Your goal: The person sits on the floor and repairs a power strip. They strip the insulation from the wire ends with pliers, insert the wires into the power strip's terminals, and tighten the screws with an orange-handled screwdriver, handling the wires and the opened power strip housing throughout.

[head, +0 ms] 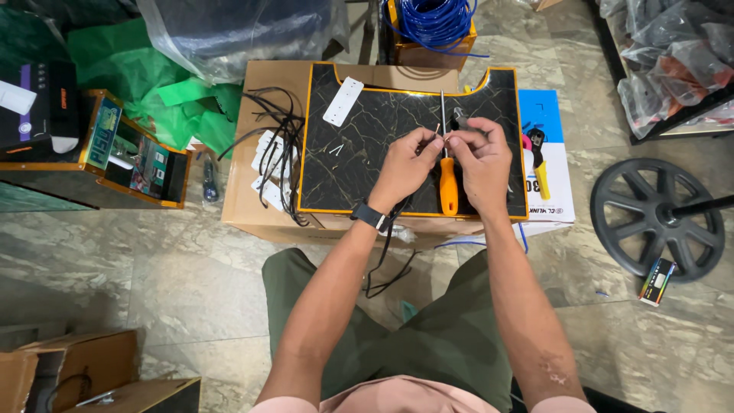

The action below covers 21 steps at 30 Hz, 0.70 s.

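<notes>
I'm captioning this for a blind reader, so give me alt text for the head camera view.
Seen from above, a seated person's left hand and right hand pinch a thin black cable over a black marble-patterned board resting on cardboard boxes. An orange-handled screwdriver lies on the board between the hands, a white power strip farther back.

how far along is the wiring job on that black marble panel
Early, by the look of it. Done: nothing visibly fixed to the black marble panel; a white socket strip lies loose on it. In hand: both hands, left hand and right hand, pinch a thin wire end together over an orange-handled screwdriver. Left: a bundle of black cables and more white strips wait beside the panel.
</notes>
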Each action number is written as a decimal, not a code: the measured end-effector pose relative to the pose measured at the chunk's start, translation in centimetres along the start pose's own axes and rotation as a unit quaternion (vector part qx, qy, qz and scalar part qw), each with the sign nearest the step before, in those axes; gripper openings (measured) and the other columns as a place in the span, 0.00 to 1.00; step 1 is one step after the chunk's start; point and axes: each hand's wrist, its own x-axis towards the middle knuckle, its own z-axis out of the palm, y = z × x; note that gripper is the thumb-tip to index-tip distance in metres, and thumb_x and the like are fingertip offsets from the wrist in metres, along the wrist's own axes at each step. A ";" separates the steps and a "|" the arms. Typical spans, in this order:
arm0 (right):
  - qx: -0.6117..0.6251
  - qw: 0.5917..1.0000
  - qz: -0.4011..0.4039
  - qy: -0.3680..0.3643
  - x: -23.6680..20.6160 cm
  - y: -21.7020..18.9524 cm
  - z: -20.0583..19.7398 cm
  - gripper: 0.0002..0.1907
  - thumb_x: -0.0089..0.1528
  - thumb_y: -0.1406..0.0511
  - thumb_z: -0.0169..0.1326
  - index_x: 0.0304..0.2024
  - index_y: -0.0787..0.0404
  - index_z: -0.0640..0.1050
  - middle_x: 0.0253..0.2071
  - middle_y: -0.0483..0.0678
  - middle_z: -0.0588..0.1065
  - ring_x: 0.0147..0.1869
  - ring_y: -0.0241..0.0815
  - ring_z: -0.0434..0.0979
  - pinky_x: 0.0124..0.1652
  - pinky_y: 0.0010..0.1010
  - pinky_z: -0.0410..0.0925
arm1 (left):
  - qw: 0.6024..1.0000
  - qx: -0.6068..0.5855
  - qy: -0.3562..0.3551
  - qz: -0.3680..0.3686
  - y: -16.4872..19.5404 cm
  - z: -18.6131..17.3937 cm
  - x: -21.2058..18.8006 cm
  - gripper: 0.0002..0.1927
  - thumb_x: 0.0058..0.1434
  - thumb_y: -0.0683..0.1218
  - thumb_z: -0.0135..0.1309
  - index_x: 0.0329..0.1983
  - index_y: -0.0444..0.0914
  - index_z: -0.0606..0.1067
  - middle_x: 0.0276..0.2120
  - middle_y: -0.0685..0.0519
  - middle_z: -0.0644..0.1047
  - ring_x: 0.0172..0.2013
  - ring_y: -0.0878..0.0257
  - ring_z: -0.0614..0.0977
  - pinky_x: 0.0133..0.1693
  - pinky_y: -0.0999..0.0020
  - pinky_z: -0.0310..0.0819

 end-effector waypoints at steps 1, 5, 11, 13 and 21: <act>0.000 1.000 -0.001 0.001 0.0 0.0 0.0 0.17 0.66 0.77 0.56 0.55 0.68 0.68 0.44 0.54 0.81 0.47 0.36 0.81 0.49 0.26 0.74 | 1.000 0.002 -0.001 -0.002 0.0 0.0 0.0 0.10 0.68 0.46 0.55 0.41 0.33 0.78 0.24 0.56 0.77 0.25 0.72 0.74 0.28 0.73 0.70; 0.007 1.000 -0.007 -0.010 -0.2 0.2 -0.2 0.15 0.66 0.77 0.57 0.54 0.70 0.70 0.45 0.54 0.81 0.50 0.37 0.81 0.52 0.26 0.74 | 1.000 0.000 0.001 -0.006 -0.4 0.1 -0.1 0.10 0.67 0.46 0.56 0.41 0.33 0.78 0.24 0.56 0.77 0.25 0.73 0.75 0.28 0.73 0.71; -0.027 0.999 -0.032 -0.033 -0.1 1.2 -0.6 0.15 0.67 0.77 0.56 0.57 0.70 0.75 0.45 0.51 0.79 0.49 0.35 0.79 0.51 0.26 0.73 | 1.000 0.000 -0.001 0.016 -0.7 0.1 -0.1 0.09 0.66 0.45 0.57 0.42 0.34 0.78 0.26 0.56 0.79 0.27 0.73 0.76 0.29 0.74 0.72; -0.043 0.997 -0.037 -0.043 -0.1 1.2 -0.8 0.16 0.68 0.77 0.55 0.58 0.69 0.75 0.44 0.48 0.78 0.47 0.34 0.77 0.49 0.25 0.72 | 1.000 0.005 0.000 0.029 -0.7 0.1 -0.1 0.08 0.66 0.44 0.57 0.42 0.34 0.78 0.27 0.56 0.80 0.28 0.73 0.77 0.31 0.74 0.73; -0.067 0.997 -0.015 -0.048 -0.1 0.8 -0.8 0.03 0.69 0.75 0.55 0.45 0.68 0.77 0.38 0.43 0.76 0.41 0.31 0.76 0.44 0.23 0.72 | 0.999 0.000 -0.007 0.039 -0.6 0.0 0.0 0.08 0.66 0.45 0.57 0.41 0.34 0.79 0.29 0.55 0.81 0.30 0.73 0.79 0.32 0.75 0.74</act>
